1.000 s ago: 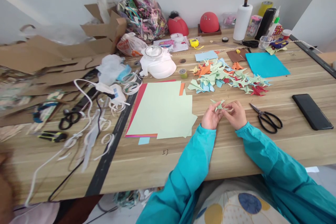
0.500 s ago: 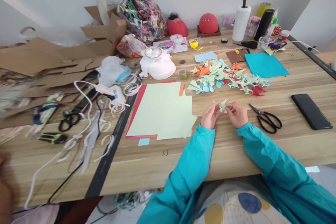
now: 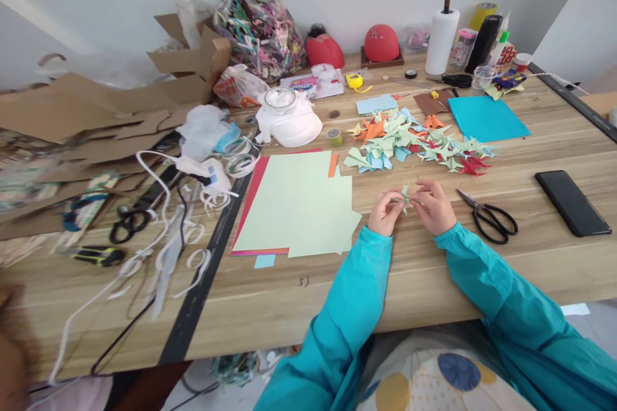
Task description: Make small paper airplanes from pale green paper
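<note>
Between my two hands is a small pale green origami crane (image 3: 405,192), held just above the table's near part. My left hand (image 3: 384,210) pinches it from the left with thumb and fingers. From the other side my right hand (image 3: 433,207) grips it by thumb and fingertip, the other fingers curled. Beyond my hands lies a heap of folded paper cranes (image 3: 398,135) in green, orange, blue and red. Black-handled scissors (image 3: 491,215) rest to the right of my right hand. A stack of pale green paper sheets (image 3: 299,205) lies to the left.
A black phone (image 3: 572,203) lies at the right. Behind the cranes are a turquoise sheet (image 3: 488,119) and a white bottle (image 3: 442,42). Cables, a power strip (image 3: 205,170) and flattened cardboard (image 3: 91,103) crowd the left side. Part of another person shows at the left edge.
The crane has turned between my fingers and shifted slightly left. My right hand's fingers have lifted and reshaped around it. The tabletop things stay in place.
</note>
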Motion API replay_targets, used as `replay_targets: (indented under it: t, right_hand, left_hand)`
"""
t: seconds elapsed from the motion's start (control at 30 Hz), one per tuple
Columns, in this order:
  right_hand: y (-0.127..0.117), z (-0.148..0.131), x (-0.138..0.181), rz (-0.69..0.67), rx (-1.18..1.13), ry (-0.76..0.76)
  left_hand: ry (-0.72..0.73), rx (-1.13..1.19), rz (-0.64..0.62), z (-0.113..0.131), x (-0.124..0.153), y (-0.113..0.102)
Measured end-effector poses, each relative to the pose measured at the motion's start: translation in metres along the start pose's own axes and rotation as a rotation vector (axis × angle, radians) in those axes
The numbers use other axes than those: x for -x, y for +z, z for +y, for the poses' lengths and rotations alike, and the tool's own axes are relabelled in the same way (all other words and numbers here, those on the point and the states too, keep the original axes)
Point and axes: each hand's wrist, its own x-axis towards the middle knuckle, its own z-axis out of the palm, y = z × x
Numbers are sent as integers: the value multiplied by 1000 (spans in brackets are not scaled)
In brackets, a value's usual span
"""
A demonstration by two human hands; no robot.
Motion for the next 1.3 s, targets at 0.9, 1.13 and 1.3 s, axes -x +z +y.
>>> replay_targets:
  t: [0.9,1.13,1.3]
  right_hand:
    - [-1,-4,-1,-26,-34,0]
    - [-2,-6,-2,-18,-26,3]
    - [-2,-6,-2,-5,-61,-6]
  left_hand:
    - [-282,182,83,4,-3,1]
    - [-288,138,88,10,-2,-1]
    - [-298,95,119,9,-4,-3]
